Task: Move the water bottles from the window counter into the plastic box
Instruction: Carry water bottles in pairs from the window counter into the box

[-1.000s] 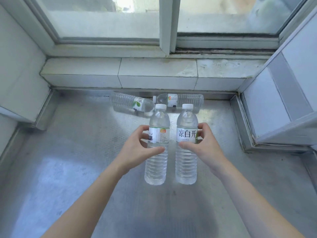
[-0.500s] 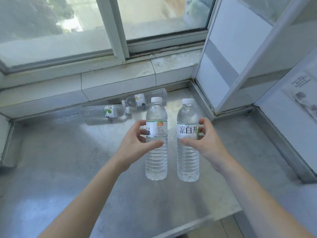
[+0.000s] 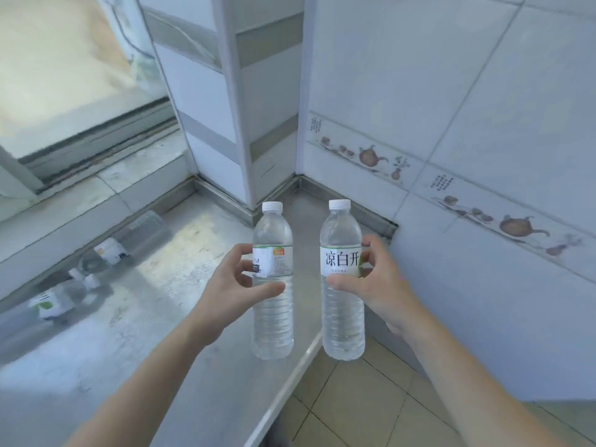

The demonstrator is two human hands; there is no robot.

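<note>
I hold two clear water bottles upright in the air, one in each hand. My left hand grips the left bottle around its label, above the steel window counter. My right hand grips the right bottle, whose white label carries large Chinese characters; this bottle hangs past the counter's front edge, over the floor. Two more bottles lie on their sides at the back left of the counter, one near the sill and one further left. The plastic box is out of view.
The counter's front edge runs diagonally below the bottles. Beige floor tiles show beyond it. A white tiled wall with a teapot border stands close on the right, and a tiled pillar rises behind the bottles.
My view has swung to the right, away from the window. Both held bottles have moved right with it, toward the counter's edge. The two lying bottles now sit far left.
</note>
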